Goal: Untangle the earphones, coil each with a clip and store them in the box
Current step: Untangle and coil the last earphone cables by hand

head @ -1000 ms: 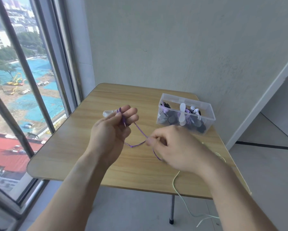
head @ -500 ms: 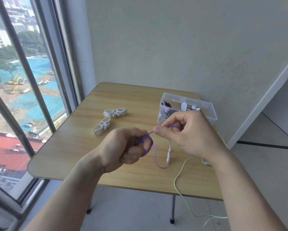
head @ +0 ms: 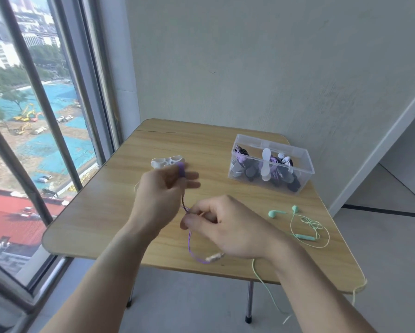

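Two hands are on the one purple earphone cord (head: 189, 239), and the way it runs between them decides the next wrap. My left hand (head: 162, 198) is raised over the table (head: 100, 212), blurred, with purple turns bunched round its fingers near the tips; how tightly those fingers curl I cannot tell for sure, but they do hold the coil. From there the cord drops down and towards me to my right hand (head: 228, 224), which is nearer and a little to the right, thumb and forefinger pinching the cord. Below that pinch the free tail hangs in a loop, ending in the plug (head: 214, 257) at the table's near edge. So the long axis runs far-left to near-right, and I judge the right hand must carry the slack up and over the left. The white clip (head: 168, 162) lies just beyond my left fingers. The box (head: 271, 164) stands at far right, already holding coiled sets. The green earphones (head: 302, 227) lie loose to the right, untouched.
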`<action>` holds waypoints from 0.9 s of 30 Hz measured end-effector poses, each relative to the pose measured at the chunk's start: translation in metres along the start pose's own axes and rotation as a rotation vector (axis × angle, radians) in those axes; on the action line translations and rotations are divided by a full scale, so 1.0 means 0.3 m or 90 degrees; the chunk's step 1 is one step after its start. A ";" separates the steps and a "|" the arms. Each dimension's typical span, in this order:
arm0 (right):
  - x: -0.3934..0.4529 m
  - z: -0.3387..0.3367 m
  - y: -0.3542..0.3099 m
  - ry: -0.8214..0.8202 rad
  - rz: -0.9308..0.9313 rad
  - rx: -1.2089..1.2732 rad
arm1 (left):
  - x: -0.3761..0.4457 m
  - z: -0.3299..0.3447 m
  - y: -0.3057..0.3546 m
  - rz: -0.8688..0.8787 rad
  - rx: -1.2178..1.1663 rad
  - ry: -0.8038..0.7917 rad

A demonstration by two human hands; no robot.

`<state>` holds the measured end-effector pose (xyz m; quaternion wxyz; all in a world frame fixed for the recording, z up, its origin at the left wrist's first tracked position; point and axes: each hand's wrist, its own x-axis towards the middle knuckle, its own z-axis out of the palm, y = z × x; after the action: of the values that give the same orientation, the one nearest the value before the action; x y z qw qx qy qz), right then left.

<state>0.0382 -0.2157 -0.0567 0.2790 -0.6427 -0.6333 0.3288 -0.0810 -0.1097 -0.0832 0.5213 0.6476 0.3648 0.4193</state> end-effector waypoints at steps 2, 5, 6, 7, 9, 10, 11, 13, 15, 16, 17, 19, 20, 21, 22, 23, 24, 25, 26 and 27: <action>0.001 -0.020 -0.010 0.033 -0.020 0.056 | -0.018 0.005 0.007 0.010 0.072 -0.113; 0.003 -0.084 0.010 0.153 -0.027 0.106 | -0.025 -0.012 0.039 -0.043 0.031 -0.203; 0.004 -0.102 0.023 0.192 -0.023 0.111 | -0.024 -0.022 0.046 -0.078 0.007 -0.228; 0.005 -0.113 0.037 0.222 -0.020 0.130 | -0.025 -0.031 0.054 -0.109 -0.009 -0.260; 0.009 -0.122 0.064 0.265 -0.006 0.205 | -0.026 -0.040 0.065 -0.151 -0.046 -0.295; 0.009 -0.126 0.077 0.285 0.011 0.244 | -0.028 -0.036 0.068 -0.170 -0.086 -0.287; 0.010 -0.130 0.088 0.301 0.028 0.266 | -0.031 -0.030 0.071 -0.187 -0.138 -0.268; 0.008 -0.130 0.096 0.283 0.061 0.240 | -0.033 -0.013 0.073 -0.201 -0.264 -0.218; 0.012 -0.112 0.091 0.221 0.080 0.196 | -0.029 0.002 0.071 -0.180 -0.373 -0.166; 0.016 -0.098 0.084 0.190 0.088 0.193 | -0.026 0.006 0.070 -0.159 -0.413 -0.143; 0.017 -0.083 0.073 0.160 0.097 0.197 | -0.024 0.008 0.069 -0.134 -0.439 -0.122; 0.018 -0.054 0.051 0.098 0.110 0.177 | -0.012 0.006 0.060 -0.093 -0.440 -0.077; 0.017 -0.042 0.041 0.074 0.113 0.157 | -0.009 0.004 0.055 -0.078 -0.403 -0.050; 0.015 -0.034 0.032 0.057 0.112 0.132 | -0.006 0.002 0.051 -0.064 -0.344 -0.017; 0.012 -0.030 0.025 0.046 0.105 0.101 | -0.006 0.002 0.044 -0.051 -0.279 0.014; 0.008 -0.028 0.017 0.034 0.101 0.073 | -0.007 0.003 0.039 -0.040 -0.229 0.034; 0.004 -0.029 0.010 0.019 0.102 0.054 | -0.008 0.006 0.034 -0.033 -0.199 0.038; 0.001 -0.031 0.004 0.003 0.109 0.046 | -0.011 0.009 0.031 -0.029 -0.185 0.028; 0.000 -0.036 0.000 -0.010 0.120 0.039 | -0.013 0.015 0.027 -0.026 -0.176 0.012; -0.003 -0.043 -0.004 -0.017 0.133 0.025 | -0.013 0.022 0.024 -0.024 -0.161 -0.005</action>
<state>0.0476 -0.2157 -0.0475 0.2474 -0.6950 -0.5600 0.3770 -0.0761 -0.1172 -0.0777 0.6081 0.5714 0.3191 0.4492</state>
